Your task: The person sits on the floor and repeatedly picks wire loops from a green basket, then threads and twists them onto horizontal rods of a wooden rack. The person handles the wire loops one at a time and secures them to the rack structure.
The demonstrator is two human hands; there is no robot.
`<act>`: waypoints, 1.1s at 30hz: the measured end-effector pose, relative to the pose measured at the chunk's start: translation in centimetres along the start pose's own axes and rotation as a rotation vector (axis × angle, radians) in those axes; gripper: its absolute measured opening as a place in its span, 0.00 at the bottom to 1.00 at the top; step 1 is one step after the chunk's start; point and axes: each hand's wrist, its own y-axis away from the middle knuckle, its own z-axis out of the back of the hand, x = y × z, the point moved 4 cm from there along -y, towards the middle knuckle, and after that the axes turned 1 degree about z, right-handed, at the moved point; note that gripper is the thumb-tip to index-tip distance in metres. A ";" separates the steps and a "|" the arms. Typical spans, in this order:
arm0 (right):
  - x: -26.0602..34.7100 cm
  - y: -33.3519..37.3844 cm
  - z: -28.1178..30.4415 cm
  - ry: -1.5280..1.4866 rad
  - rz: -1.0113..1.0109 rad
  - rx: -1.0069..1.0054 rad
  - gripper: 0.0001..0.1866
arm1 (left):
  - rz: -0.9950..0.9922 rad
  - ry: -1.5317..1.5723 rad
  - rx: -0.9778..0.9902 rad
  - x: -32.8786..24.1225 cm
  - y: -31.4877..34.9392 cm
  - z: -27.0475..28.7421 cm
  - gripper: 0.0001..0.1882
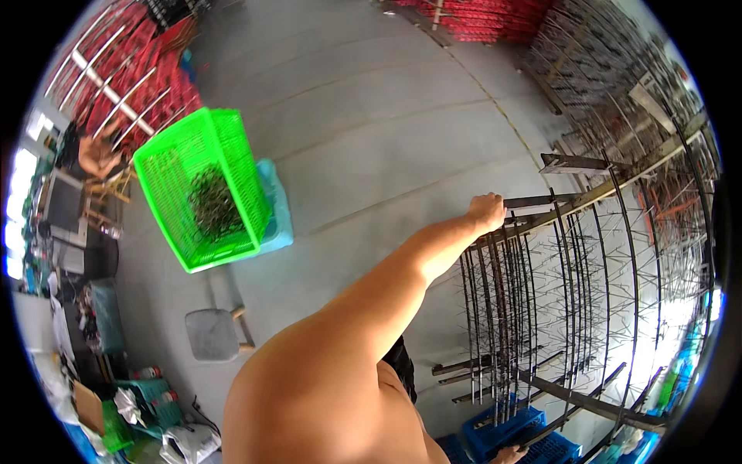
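My left arm reaches across to the right, and my left hand (488, 213) is closed around the end of a dark metal bar (529, 202) that sticks out from a rack. The rack (610, 179) carries several thin dark rods (561, 271) with short wire prongs along them. Low at the bottom edge, my right hand (510, 455) is partly cut off, with its fingers at the end of another rack bar (558, 424). Its grip is closed as far as it shows.
A green plastic crate (247, 182) holding a dark tangled heap (215, 205) stands on a light-blue bin (280, 216). A grey stool (212, 335) is nearby. Blue crates (506, 427) sit under the rack. Another person (97, 155) is at far left beside red racks (154, 77).
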 end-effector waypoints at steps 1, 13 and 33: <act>-1.2 -0.3 -0.4 0.003 0.006 0.008 0.23 | 0.000 0.021 0.067 0.1 0.6 0.5 0.20; -1.7 4.5 2.7 0.049 0.134 0.067 0.25 | -0.076 0.019 0.041 5.5 7.9 7.9 0.21; -6.4 3.1 10.9 -0.083 0.190 -0.153 0.21 | -0.197 -0.311 -0.101 -1.6 18.2 15.9 0.20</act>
